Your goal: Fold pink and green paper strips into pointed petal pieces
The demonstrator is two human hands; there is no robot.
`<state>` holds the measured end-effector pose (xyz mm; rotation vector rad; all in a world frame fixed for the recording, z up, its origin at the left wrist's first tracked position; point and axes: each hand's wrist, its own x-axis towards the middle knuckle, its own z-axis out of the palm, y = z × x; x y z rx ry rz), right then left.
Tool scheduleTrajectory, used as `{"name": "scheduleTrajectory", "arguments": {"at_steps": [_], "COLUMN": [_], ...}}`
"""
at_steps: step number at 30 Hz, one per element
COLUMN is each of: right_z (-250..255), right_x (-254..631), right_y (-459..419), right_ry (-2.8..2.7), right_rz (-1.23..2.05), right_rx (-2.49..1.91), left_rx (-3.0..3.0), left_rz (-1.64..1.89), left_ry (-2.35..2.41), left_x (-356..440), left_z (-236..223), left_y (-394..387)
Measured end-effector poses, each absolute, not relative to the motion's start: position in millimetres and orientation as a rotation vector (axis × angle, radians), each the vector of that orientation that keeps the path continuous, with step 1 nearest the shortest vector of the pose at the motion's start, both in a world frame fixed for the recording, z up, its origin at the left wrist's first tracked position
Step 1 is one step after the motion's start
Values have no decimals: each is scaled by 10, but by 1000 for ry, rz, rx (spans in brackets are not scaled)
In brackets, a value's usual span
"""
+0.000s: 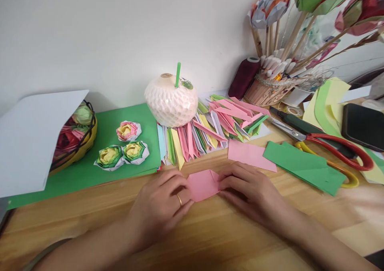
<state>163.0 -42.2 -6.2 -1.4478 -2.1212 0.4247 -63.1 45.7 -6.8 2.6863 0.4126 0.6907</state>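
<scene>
A small piece of pink paper with folded corners is held just above or on the wooden table. My left hand, with a gold ring on one finger, pinches its left end. At the right end, the fingers of my right hand are closed on the paper by a folded corner flap. Just behind my right hand lies a flat pink paper strip. Green paper strips overlap to the right of it.
Folded paper pieces in several colours spread behind my hands, beside a foam-netted coconut with a green straw. Three paper flowers sit on green sheets. Red-handled scissors, a phone and a basket stand right.
</scene>
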Motion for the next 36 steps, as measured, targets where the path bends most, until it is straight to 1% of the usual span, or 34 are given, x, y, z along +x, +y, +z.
{"name": "scheduleTrajectory", "arguments": {"at_steps": [6, 13, 25, 36], "right_z": [-66, -72, -22, -33], "right_x": [1644, 1634, 1563, 1507], "right_y": [-416, -388, -379, -362], "right_ry": [-2020, -1971, -1901, -1936], "right_rz": [562, 589, 583, 460], "right_rx": [-1451, -1461, -1536, -1554], "left_rx": [2570, 2548, 2382, 2336], "left_rz": [718, 655, 618, 593], "left_ry": [479, 558, 695, 763], "left_x": [-641, -640, -602, -543], "left_z": [-74, -57, -84, -85], "left_y": [468, 440, 414, 383]}}
